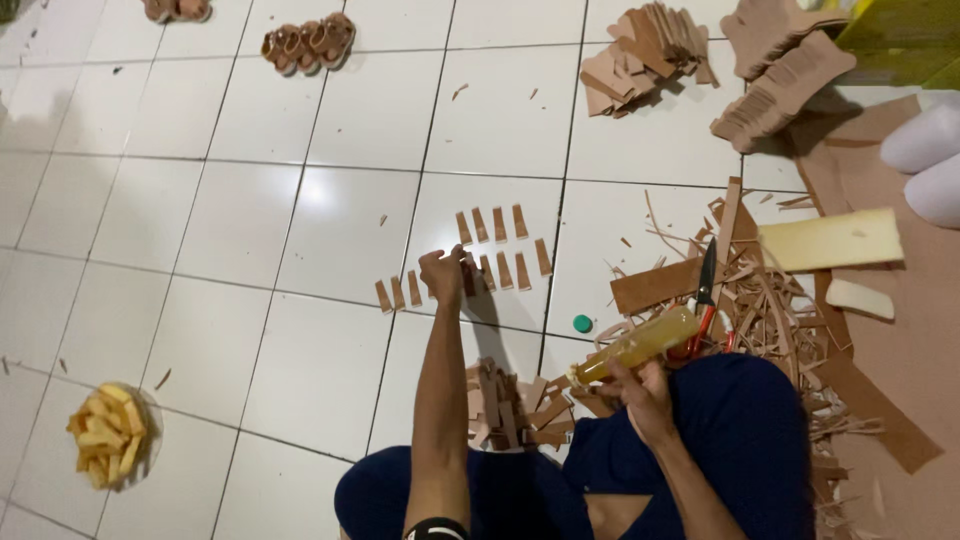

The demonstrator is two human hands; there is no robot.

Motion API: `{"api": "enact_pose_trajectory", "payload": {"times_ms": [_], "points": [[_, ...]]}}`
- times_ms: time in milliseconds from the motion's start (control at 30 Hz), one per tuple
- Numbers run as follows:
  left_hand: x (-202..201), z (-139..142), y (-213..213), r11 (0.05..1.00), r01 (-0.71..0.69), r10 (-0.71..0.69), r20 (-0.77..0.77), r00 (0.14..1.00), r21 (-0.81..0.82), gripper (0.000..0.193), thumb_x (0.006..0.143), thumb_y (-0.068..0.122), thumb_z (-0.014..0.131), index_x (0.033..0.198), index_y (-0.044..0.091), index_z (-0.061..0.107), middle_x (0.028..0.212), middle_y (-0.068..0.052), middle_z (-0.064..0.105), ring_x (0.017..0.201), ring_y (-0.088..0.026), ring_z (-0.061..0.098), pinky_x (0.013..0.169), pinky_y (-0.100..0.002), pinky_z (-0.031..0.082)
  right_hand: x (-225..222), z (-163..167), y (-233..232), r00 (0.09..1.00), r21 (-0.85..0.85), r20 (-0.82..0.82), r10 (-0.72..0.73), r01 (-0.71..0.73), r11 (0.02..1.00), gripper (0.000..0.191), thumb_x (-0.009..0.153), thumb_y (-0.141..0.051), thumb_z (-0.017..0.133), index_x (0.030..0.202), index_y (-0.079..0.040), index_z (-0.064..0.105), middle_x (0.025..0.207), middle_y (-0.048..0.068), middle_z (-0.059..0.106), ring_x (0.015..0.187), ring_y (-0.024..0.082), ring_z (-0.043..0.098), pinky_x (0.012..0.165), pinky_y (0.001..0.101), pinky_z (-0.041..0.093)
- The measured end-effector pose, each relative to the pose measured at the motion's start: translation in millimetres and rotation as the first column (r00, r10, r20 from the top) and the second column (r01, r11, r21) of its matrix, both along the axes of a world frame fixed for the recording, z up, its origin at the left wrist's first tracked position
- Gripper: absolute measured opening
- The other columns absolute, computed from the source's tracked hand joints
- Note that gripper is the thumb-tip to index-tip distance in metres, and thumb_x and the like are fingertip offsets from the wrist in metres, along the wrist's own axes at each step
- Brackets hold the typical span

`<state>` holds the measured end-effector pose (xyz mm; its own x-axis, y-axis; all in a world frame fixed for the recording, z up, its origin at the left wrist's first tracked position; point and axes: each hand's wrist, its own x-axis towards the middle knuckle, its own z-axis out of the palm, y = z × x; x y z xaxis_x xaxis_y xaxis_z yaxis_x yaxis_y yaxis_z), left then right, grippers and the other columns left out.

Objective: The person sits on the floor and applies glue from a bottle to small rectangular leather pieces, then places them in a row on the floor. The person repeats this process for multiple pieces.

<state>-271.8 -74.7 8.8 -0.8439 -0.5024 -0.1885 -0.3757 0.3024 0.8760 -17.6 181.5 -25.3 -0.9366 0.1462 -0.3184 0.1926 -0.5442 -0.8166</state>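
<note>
Underfoot, a white tiled floor [250, 210] carries everything; the left hand [441, 276] pinches one small brown leather strip [467, 276] among rows of strips [500, 245]; the right hand [640, 392] grips a yellow glue bottle [635, 347] over the lap; a green cap [582, 323] lies beside; tan cut-out stacks [650, 55] sit far off; a yellow box [900, 35] fills the corner.

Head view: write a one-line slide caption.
Left hand lays brown strips on white tiles; right hand holds a yellow bottle.
</note>
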Motion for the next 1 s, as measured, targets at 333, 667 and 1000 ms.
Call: {"api": "enact_pose_trajectory", "payload": {"times_ms": [333, 667, 1000], "points": [[183.5, -4.7, -48.3, 0.888, 0.288, -0.374, -0.199, 0.906, -0.358, 0.02, 0.093, 0.014, 0.07, 0.107, 0.0, 0.069, 0.095, -0.018, 0.075, 0.085, -0.032, 0.074, 0.075, -0.041, 0.059, 2.8, 6.9, 0.5, 0.987, -0.009, -0.114, 0.113, -0.115, 0.993, 0.033, 0.101, -0.018, 0.062, 0.126, 0.003, 0.054, 0.116, 0.02, 0.069, 0.104, 0.03, 0.072, 0.081, 0.0416, 0.066], [229.8, -12.3, -31.8, 0.788, 0.173, -0.356, -0.209, 0.911, -0.591, 0.041, 0.083, -0.002, 0.067, 0.124, -0.003, 0.066, 0.104, -0.02, 0.065, 0.102, -0.035, 0.061, 0.087, -0.046, 0.049, -6.7, -10.0, -65.7, 0.966, -0.39, 0.022, 0.259, -0.23, 0.892, 0.033, 0.12, -0.031, 0.064, 0.129, 0.001, 0.065, 0.119, 0.012, 0.071, 0.099, 0.016, 0.069, 0.066, 0.0194, 0.048], [298.6, -8.2, -16.2, 0.873, 0.295, -0.116, -0.422, 0.899, 0.389, 0.044, 0.103, 0.017, 0.064, 0.144, 0.003, 0.056, 0.117, -0.016, 0.074, 0.104, -0.02, 0.073, 0.091, -0.034, 0.06, 22.1, 35.1, -92.4, 0.898, -0.151, -0.103, 0.428, -0.439, 0.885, 0.042, 0.118, -0.039, 0.046, 0.135, -0.002, 0.054, 0.129, 0.017, 0.066, 0.12, 0.031, 0.065, 0.11, 0.0479, 0.053]]}}
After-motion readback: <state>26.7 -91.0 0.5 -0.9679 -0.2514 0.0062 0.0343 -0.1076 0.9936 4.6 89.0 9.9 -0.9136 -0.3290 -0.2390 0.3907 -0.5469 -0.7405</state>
